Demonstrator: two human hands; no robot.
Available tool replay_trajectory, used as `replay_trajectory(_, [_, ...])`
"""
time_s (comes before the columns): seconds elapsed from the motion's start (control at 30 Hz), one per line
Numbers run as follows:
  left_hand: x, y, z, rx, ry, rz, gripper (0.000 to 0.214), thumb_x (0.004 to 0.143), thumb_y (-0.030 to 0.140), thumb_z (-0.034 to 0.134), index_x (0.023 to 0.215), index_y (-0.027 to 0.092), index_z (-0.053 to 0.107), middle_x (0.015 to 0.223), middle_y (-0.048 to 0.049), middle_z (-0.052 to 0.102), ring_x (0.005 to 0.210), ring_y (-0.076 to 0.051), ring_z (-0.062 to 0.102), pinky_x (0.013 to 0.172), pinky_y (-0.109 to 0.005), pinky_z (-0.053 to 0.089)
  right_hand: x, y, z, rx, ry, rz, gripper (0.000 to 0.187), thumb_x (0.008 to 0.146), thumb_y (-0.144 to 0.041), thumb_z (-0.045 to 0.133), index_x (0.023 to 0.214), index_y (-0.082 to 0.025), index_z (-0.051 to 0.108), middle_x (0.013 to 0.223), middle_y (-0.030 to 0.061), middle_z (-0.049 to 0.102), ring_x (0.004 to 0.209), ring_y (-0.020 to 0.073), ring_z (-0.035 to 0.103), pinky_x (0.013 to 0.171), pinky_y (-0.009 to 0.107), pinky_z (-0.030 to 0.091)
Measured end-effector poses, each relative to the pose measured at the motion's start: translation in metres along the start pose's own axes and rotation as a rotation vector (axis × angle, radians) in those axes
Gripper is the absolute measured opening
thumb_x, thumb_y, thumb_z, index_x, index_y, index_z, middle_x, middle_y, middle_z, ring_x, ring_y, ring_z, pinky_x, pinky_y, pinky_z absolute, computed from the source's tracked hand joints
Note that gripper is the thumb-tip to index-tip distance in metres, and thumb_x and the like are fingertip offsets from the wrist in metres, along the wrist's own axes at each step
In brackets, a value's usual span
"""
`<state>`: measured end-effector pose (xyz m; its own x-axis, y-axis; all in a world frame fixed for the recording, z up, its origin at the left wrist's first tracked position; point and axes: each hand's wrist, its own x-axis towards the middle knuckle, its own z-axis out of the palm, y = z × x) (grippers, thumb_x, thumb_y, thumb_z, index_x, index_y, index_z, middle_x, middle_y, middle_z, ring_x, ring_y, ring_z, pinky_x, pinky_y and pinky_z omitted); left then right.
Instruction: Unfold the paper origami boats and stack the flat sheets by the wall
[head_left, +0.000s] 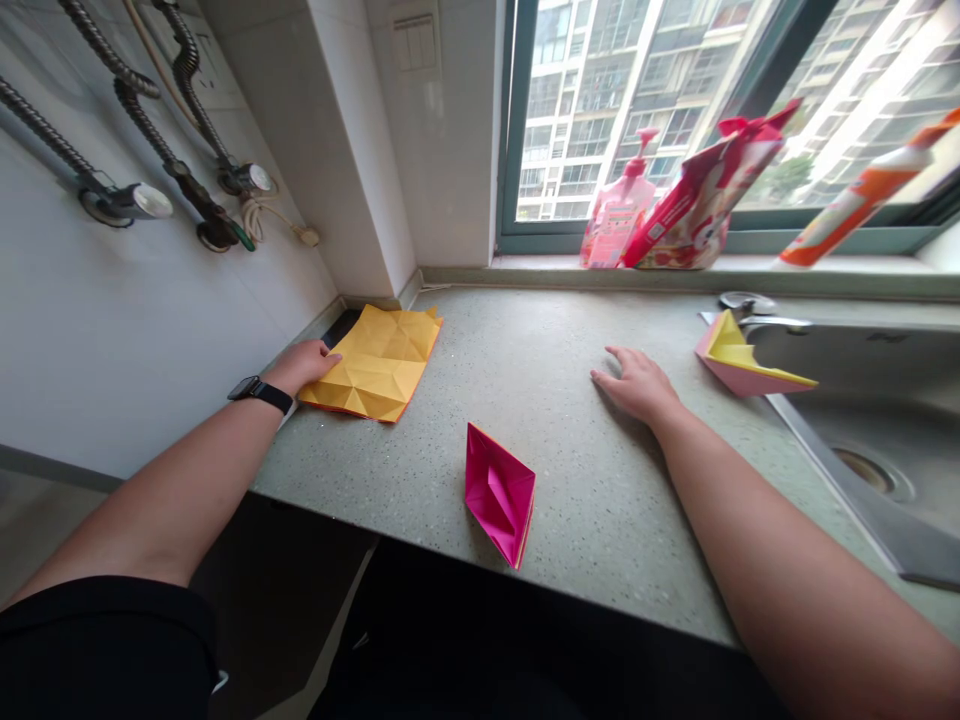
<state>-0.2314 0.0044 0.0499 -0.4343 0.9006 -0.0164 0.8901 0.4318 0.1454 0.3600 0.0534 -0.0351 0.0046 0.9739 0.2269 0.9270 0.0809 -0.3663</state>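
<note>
My left hand (304,366), with a black watch on its wrist, rests at the left edge of a creased yellow-orange paper sheet (381,362) lying on the speckled grey counter (540,350); its fingers touch the sheet and look loosely curled. My right hand (636,383) lies flat on the bare counter, fingers stretched out, holding nothing. A folded magenta paper boat (499,492) stands near the counter's front edge, between my arms. A second folded boat, yellow inside and pink outside (741,361), sits to the right of my right hand by the sink.
A steel sink (862,420) with a tap fills the right side. On the window sill stand a pink pump bottle (616,215), a red pouch (701,195) and an orange-white bottle (862,200). Metal hoses and valves (135,200) hang on the tiled left wall.
</note>
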Motion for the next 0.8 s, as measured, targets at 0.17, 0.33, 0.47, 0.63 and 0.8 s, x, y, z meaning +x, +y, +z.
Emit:
replay_trajectory(0.17, [-0.011, 0.023, -0.002, 0.002, 0.214, 0.173, 0.051, 0.095, 0.049, 0.069, 0.137, 0.02, 0.07, 0.142, -0.0203, 0.068, 0.138, -0.042, 0.062, 0.119, -0.05, 0.049, 0.0, -0.002, -0.001, -0.005, -0.019, 0.004, 0.068, 0.097, -0.047, 0.056, 0.155, -0.012, 0.061, 0.156, 0.023, 0.063, 0.147, 0.039, 0.057, 0.126, 0.054, 0.042])
replay_trajectory(0.33, [-0.016, 0.081, 0.014, 0.0, 0.116, 0.405, 0.059, 0.106, 0.049, 0.052, 0.158, 0.022, 0.059, 0.161, -0.0162, 0.058, 0.151, -0.032, 0.053, 0.131, -0.042, 0.035, -0.001, -0.001, -0.001, -0.008, -0.005, -0.007, 0.066, 0.097, -0.046, 0.057, 0.155, -0.015, 0.061, 0.156, 0.0216, 0.064, 0.146, 0.0384, 0.058, 0.125, 0.054, 0.043])
replay_trajectory(0.47, [-0.018, 0.111, 0.031, 0.063, -0.027, 0.488, 0.071, 0.107, 0.063, 0.045, 0.169, 0.029, 0.048, 0.179, -0.0147, 0.037, 0.166, -0.037, 0.033, 0.135, -0.053, 0.024, -0.002, 0.0, 0.0, -0.01, -0.005, -0.005, 0.067, 0.096, -0.047, 0.057, 0.155, -0.016, 0.061, 0.157, 0.0204, 0.063, 0.146, 0.038, 0.057, 0.125, 0.054, 0.043])
replay_trajectory(0.63, [-0.019, 0.117, 0.046, 0.125, -0.159, 0.51, 0.077, 0.109, 0.069, 0.033, 0.176, 0.033, 0.032, 0.186, -0.0148, 0.021, 0.171, -0.04, 0.02, 0.133, -0.07, 0.014, -0.003, -0.002, -0.002, -0.004, -0.008, 0.001, 0.066, 0.096, -0.047, 0.057, 0.155, -0.017, 0.061, 0.157, 0.0203, 0.063, 0.147, 0.0386, 0.057, 0.126, 0.054, 0.042])
replay_trajectory(0.8, [-0.016, 0.114, 0.053, 0.131, -0.149, 0.51, 0.076, 0.109, 0.069, 0.032, 0.177, 0.034, 0.03, 0.186, -0.0141, 0.021, 0.171, -0.039, 0.019, 0.133, -0.07, 0.013, -0.004, -0.005, -0.004, -0.005, -0.023, 0.005, 0.067, 0.096, -0.048, 0.057, 0.155, -0.015, 0.061, 0.158, 0.0208, 0.062, 0.148, 0.0384, 0.056, 0.127, 0.055, 0.04])
